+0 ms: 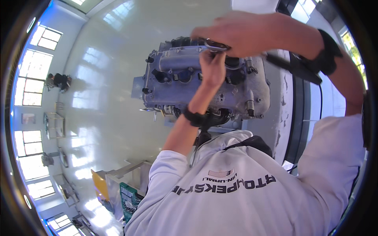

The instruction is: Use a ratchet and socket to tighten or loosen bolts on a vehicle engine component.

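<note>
An engine (173, 92) with a grey cylinder-head cover lies in front of me, black ignition coils (185, 76) seated along its top. My left hand (213, 70) reaches over the cover, its fingers closed together at a small shiny curved metal piece (215, 45). Above it, my right hand (246, 34) is smeared by motion, its fingers curled over that same piece. What kind of part or tool the piece is cannot be made out. A long dark bar-like object (293, 67) shows below my right wrist; whether I hold it is unclear.
Two metal fittings (250, 105) stick up at the cover's right side. A dark upright frame (301, 114) stands to the right. At lower left are a yellow panel (100, 185) and a green part (130, 200) beside a bench. A person (61, 80) is far left, near windows.
</note>
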The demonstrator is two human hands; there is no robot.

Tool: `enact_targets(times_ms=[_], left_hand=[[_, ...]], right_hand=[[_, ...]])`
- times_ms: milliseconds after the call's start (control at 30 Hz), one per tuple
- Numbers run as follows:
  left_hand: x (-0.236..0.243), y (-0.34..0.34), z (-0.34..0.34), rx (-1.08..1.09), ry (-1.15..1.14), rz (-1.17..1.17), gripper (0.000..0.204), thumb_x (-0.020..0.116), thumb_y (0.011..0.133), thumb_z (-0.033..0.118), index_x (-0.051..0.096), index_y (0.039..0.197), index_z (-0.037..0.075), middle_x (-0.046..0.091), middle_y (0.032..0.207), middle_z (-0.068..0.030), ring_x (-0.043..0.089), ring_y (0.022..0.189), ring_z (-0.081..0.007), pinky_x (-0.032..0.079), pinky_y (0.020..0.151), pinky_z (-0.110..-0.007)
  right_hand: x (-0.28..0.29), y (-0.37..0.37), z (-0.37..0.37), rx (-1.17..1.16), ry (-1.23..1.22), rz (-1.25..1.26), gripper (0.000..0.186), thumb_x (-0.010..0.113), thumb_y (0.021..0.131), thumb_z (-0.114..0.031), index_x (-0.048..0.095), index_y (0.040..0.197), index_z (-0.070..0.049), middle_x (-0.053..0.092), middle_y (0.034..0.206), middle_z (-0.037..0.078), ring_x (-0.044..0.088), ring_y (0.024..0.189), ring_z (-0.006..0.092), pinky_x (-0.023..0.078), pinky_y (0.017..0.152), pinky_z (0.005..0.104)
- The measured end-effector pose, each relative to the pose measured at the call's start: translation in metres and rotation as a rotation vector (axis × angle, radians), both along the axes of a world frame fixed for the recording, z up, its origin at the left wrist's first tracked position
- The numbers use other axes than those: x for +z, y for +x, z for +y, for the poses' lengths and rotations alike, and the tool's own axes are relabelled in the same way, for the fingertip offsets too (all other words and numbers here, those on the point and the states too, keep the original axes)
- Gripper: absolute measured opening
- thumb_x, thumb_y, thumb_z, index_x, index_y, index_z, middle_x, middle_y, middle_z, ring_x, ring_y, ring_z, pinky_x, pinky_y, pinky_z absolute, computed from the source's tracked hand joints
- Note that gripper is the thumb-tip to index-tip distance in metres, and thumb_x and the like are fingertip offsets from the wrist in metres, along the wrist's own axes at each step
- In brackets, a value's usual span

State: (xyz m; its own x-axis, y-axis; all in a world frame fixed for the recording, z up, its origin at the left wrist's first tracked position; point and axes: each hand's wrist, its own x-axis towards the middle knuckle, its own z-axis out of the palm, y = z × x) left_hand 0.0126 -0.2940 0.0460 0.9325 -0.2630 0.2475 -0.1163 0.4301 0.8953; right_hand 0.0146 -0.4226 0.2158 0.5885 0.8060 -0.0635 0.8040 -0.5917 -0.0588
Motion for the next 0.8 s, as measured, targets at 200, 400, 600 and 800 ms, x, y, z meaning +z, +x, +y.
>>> enact_targets(times_ms=[200, 400, 600, 800], left_hand=[[0.025, -0.003, -0.012, 0.031, 0.412, -0.123, 0.034, 0.058, 0.093, 0.017, 0.047, 0.062, 0.007, 0.04, 0.057, 0.0046, 0.033, 0.052, -0.0051, 0.025, 0.049, -0.026], [0.025, -0.001, -0.032, 0.393, 0.126, -0.049, 0.032, 0.051, 0.089, 0.008, 0.043, 0.059, 0.004, 0.039, 0.055, 0.0034, 0.032, 0.049, -0.0047, 0.022, 0.046, -0.026], [0.028, -0.001, -0.015, -0.141, 0.197, -0.109, 0.025, 0.051, 0.087, 0.004, 0.046, 0.062, 0.005, 0.043, 0.056, 0.0022, 0.034, 0.048, -0.004, 0.023, 0.045, -0.026], [0.025, 0.016, -0.021, 0.073, 0.232, -0.121, 0.015, 0.052, 0.087, 0.005, 0.052, 0.072, 0.001, 0.048, 0.058, 0.0006, 0.042, 0.052, -0.0053, 0.031, 0.048, -0.024]], right_hand=[[-0.004, -0.007, -0.038, 0.035, -0.071, -0.32, 0.024, 0.065, 0.071, -0.006, 0.061, 0.094, -0.004, 0.064, 0.073, 0.012, 0.064, 0.072, 0.032, 0.052, 0.067, 0.0391], [-0.017, -0.006, -0.028, 0.03, -0.104, -0.42, 0.012, 0.066, 0.068, -0.005, 0.065, 0.079, -0.003, 0.062, 0.064, 0.011, 0.064, 0.065, 0.0314, 0.052, 0.061, 0.0392], [-0.001, -0.004, -0.016, -0.056, -0.24, -0.3, 0.007, 0.067, 0.066, -0.005, 0.064, 0.072, -0.003, 0.062, 0.061, 0.01, 0.063, 0.062, 0.0306, 0.052, 0.058, 0.0386], [0.014, -0.01, 0.003, -0.243, -0.481, -0.111, 0.004, 0.067, 0.064, -0.005, 0.064, 0.065, -0.003, 0.061, 0.059, 0.01, 0.063, 0.06, 0.0297, 0.052, 0.056, 0.0379]])
